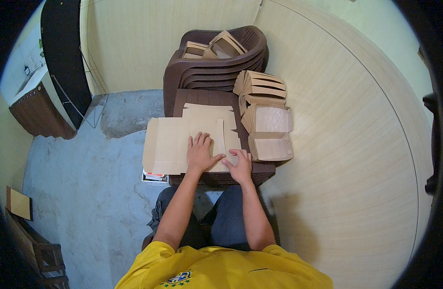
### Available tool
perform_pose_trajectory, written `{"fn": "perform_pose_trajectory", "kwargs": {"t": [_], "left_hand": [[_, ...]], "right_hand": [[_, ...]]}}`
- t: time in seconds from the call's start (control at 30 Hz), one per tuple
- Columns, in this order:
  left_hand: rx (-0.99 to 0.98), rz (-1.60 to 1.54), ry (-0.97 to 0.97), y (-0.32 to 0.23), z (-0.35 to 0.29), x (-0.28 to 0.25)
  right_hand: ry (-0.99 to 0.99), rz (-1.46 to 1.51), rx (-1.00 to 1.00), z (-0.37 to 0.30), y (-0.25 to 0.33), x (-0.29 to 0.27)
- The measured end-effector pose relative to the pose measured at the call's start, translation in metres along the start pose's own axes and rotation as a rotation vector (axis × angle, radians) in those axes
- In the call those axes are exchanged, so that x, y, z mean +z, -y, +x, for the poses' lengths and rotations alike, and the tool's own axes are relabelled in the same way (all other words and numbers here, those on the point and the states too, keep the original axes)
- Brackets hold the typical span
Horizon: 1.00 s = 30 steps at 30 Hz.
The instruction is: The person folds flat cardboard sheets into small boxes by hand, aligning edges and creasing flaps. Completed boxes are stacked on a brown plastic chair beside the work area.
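A flat, unfolded cardboard box [171, 144] lies across the brown plastic seat in front of me, its left panel reaching past the seat's side. A narrow strip-like flap [221, 132] stands out near its right part. My left hand [199, 153] rests flat on the cardboard with the fingers stretched out and the thumb pointing right. Close to that thumb, my right hand [240, 166] has its fingers curled at the near right edge of the cardboard, gripping it there. The exact contact under the right fingertips is partly hidden.
Folded cardboard boxes [269, 132] stand nested in a row along the seat's right side, by the wall. More boxes [224, 45] sit on the stacked brown chairs [211, 72] behind. Under the cardboard's left part is a small box of items [155, 177]. A counter [40, 106] stands far left.
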<state>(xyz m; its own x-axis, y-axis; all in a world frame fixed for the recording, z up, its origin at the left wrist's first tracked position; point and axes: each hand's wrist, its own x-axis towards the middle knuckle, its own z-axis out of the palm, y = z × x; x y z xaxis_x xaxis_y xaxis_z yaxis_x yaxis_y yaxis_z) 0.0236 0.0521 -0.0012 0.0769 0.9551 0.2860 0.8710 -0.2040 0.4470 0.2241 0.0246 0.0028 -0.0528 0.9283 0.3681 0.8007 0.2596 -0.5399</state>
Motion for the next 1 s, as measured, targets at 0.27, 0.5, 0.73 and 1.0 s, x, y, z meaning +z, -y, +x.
{"fn": "perform_pose_trajectory", "kwargs": {"t": [0.27,0.5,0.73,1.0], "left_hand": [[0.072,-0.03,-0.002,0.01,0.0,0.001],[0.06,-0.032,0.002,0.011,0.0,0.003],[0.084,0.012,-0.029,0.008,-0.001,0.006],[0.162,-0.06,0.242,0.021,0.006,-0.039]], "right_hand": [[0.136,-0.006,0.149,0.019,0.007,-0.006],[0.116,0.0,0.109,0.01,0.009,-0.008],[0.122,-0.079,0.158,0.009,0.016,-0.002],[0.05,0.316,0.393,0.022,0.001,0.002]]}}
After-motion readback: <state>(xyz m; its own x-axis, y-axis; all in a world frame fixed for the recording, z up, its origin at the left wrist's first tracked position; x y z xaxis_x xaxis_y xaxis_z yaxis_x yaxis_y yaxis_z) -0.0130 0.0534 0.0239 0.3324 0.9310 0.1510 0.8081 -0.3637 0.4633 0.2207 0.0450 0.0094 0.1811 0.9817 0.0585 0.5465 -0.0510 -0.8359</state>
